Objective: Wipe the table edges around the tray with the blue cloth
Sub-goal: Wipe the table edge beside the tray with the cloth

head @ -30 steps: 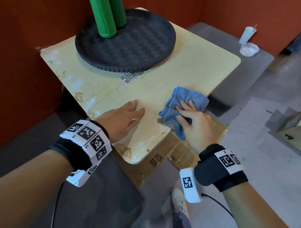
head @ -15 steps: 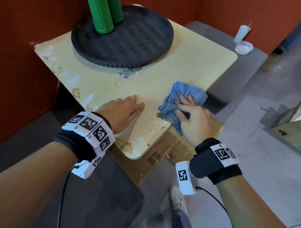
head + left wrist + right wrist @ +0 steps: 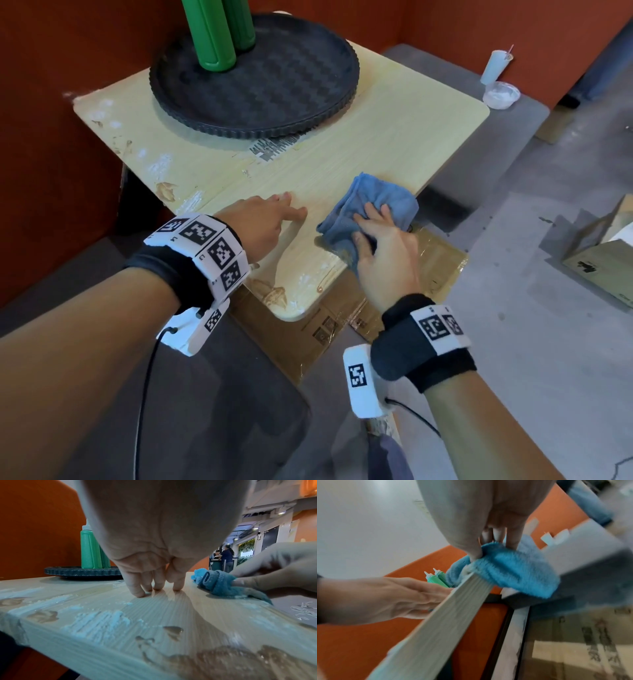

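Head view: crumpled blue microfibre cloth (image 3: pixel 370 212) bunched at near right edge of pale wood-grain table (image 3: pixel 394 137), draped partly over the rim, well apart from round black ribbed tray (image 3: pixel 274 116). Right hand (image 3: pixel 383 253) pressing on top, thumb pinching a fold. Left hand (image 3: pixel 260 222) flat, fingers straight, bracing tabletop. Probably soft, light, prone to bunching; best held spread under the palm.
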A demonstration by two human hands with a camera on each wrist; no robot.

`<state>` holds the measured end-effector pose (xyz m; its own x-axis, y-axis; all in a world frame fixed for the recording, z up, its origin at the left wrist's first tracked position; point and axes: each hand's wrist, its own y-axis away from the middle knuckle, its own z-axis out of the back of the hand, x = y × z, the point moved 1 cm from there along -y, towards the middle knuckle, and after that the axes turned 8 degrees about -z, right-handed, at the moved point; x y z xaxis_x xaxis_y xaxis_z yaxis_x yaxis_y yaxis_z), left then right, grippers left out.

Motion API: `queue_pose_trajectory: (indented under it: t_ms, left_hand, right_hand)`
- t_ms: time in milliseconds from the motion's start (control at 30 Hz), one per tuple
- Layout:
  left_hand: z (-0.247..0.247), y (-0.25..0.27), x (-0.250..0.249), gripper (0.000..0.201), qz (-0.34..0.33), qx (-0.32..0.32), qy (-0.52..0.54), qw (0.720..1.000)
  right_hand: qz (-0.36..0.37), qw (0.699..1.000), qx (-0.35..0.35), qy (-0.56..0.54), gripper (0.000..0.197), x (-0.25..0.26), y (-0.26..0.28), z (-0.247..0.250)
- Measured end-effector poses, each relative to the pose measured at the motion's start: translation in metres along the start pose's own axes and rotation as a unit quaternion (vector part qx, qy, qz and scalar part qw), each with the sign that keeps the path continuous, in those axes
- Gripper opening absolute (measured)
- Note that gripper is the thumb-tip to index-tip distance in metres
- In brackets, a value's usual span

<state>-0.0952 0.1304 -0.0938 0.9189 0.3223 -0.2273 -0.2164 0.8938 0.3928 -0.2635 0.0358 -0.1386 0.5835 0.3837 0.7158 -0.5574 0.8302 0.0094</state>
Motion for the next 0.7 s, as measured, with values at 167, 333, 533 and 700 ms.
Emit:
queue_pose_trajectory:
  t_ms: [167,333,533,700]
  left_hand:
    - [0.002,-0.002,0.004,0.067,-0.006,0.007,0.007,1.000]
    - [0.008,-0.001,0.005,0.078,-0.001,0.012,0.015,1.000]
    - [0.008,-0.004,0.010,0.080,-0.008,0.028,0.017,0.999]
    - [0.010,-0.003,0.009,0.079,-0.011,0.035,0.005,0.999]
  right_hand:
    - [0.043,0.996,0.074,0.014,0.034,0.013,0.050,-0.014]
    - [-0.004,1.000,0.012,0.003,0.035,0.015,0.023,-0.011]
    - [0.027,0.997,0.068,0.000,0.036,0.024,0.064,-0.018]
    - [-0.019,0.999,0.028,-0.036,0.036,0.032,0.058,-0.016]
